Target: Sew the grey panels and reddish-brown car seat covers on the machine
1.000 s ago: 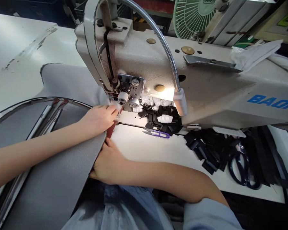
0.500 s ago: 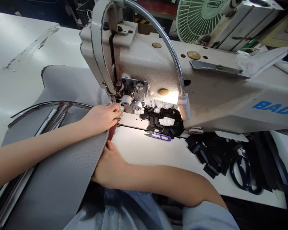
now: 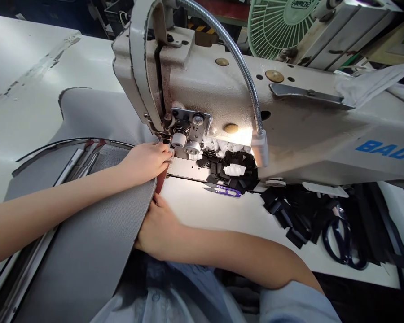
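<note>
A grey fabric panel (image 3: 97,233) with a dark red strip (image 3: 160,179) along its edge lies under the head of a sewing machine (image 3: 205,85). My left hand (image 3: 146,163) rests on the panel just in front of the needle area, its fingers closed on the fabric edge. Nearer my body, my right hand (image 3: 160,229) grips the same edge, thumb by the red strip and the other fingers hidden beneath the panel. A black-edged trim with pale strips (image 3: 67,168) runs across the panel under my left forearm. The needle itself is hidden.
Purple thread snips (image 3: 227,190) lie beside a pile of black and white tabs (image 3: 235,170). Further right are dark-handled scissors (image 3: 338,240) and black strips (image 3: 366,224). A lamp on a flexible neck (image 3: 260,146) lights the bed; a green fan (image 3: 279,29) stands behind.
My right hand has shifted slightly right and up with the fabric edge. My left hand stays by the needle area, having moved only a little. The view has tilted slightly.
</note>
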`<state>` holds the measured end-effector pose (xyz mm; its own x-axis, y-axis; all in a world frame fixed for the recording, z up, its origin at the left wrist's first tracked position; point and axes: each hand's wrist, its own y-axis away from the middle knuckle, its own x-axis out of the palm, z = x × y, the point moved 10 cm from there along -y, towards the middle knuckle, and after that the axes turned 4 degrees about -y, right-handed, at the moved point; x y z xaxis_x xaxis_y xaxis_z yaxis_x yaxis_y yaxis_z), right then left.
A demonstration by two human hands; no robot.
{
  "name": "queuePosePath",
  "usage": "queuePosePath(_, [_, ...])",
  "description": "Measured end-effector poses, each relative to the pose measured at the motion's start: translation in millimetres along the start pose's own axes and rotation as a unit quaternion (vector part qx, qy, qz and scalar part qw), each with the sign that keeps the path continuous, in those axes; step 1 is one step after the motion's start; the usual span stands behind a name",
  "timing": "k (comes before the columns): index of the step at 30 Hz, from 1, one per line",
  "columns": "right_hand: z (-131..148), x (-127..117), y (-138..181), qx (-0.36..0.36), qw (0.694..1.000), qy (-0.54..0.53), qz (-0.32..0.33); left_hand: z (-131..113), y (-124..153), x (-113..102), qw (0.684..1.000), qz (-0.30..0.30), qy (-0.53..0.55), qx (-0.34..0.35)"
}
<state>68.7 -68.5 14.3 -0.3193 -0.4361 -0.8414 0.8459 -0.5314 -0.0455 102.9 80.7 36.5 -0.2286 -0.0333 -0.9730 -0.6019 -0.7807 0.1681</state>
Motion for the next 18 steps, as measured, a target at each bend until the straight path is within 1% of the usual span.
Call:
queuePosePath(5, [-10, -6, 3, 0.008, 1.0, 0.02, 0.018, 4, -9, -5, 1.0, 0.0, -0.008, -0.005])
queuePosePath(9, [-14, -6, 2, 0.004, 0.999, 0.044, 0.005, 4, -5, -8, 1.0, -0.002, 0.019, -0.009])
queuePosePath(13, [-19, 3, -1, 0.007, 0.999, 0.032, 0.001, -4, 7, -10, 0.997, -0.018, 0.073, 0.032])
queuePosePath(15, [-20, 5, -3, 0.007, 1.0, 0.026, 0.005, -4, 9, -8, 0.996, -0.017, 0.074, 0.053])
queuePosePath(18, [-18, 1, 0, 0.004, 0.999, 0.032, 0.006, 1, 8, -1, 0.995, -0.008, 0.063, 0.074])
